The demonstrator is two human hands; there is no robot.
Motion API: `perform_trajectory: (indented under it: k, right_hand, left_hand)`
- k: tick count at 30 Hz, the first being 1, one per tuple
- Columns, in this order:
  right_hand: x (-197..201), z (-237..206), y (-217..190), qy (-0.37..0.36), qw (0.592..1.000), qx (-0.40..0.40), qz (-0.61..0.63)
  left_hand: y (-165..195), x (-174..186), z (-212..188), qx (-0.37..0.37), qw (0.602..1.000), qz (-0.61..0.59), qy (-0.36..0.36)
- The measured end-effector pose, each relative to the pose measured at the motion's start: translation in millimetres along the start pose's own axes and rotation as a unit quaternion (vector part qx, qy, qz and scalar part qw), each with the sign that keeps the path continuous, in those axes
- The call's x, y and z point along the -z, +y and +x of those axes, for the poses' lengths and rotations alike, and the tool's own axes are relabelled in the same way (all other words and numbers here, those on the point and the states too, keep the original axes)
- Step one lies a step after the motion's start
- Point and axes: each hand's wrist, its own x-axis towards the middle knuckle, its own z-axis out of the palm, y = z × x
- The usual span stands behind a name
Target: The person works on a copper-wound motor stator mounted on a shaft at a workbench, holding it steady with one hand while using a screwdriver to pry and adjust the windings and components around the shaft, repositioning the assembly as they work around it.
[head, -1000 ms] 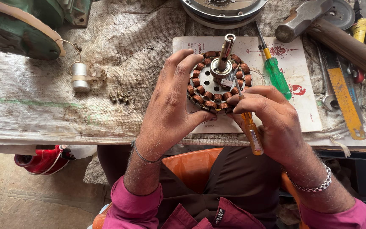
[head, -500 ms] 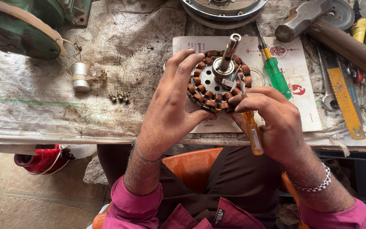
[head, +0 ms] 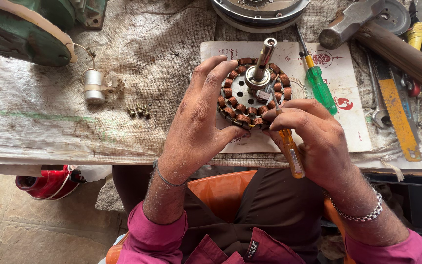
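Fingers (head: 211, 80) of left hand (head: 196, 127) grip stator (head: 250, 95); right hand (head: 313, 142) holds screwdriver (head: 289, 146).

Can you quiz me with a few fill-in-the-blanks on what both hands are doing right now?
1. The left hand grips the copper-wound ____ by its rim.
2. The right hand holds a screwdriver with an ____ handle.
3. The green-handled screwdriver lies on the printed ____.
4. The small screws lie near the silver ____.

Missing words: stator; orange; paper; capacitor
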Motion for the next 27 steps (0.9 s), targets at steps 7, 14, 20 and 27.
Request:
perform_trajectory:
  k: [7,14,20,27]
  right_hand:
    - [0.7,-0.4,3.5,-0.014,1.000,0.021,-0.009]
    - [-1.5,-0.6,0.7,0.026,1.000,0.013,0.010]
    - [-1.6,-0.5,-0.4,0.037,0.999,0.010,0.017]
    - [-0.2,0.4,0.0,0.007,1.000,0.006,0.011]
  left_hand:
    - [0.2,0.3,-0.4,0.007,1.000,-0.016,-0.002]
    - [-0.6,-1.1,0.0,0.006,1.000,-0.012,0.000]
    - [-0.3,-1.1,-0.3,0.008,1.000,-0.016,-0.001]
    - [0.3,-0.3,-0.2,0.010,1.000,-0.015,-0.001]
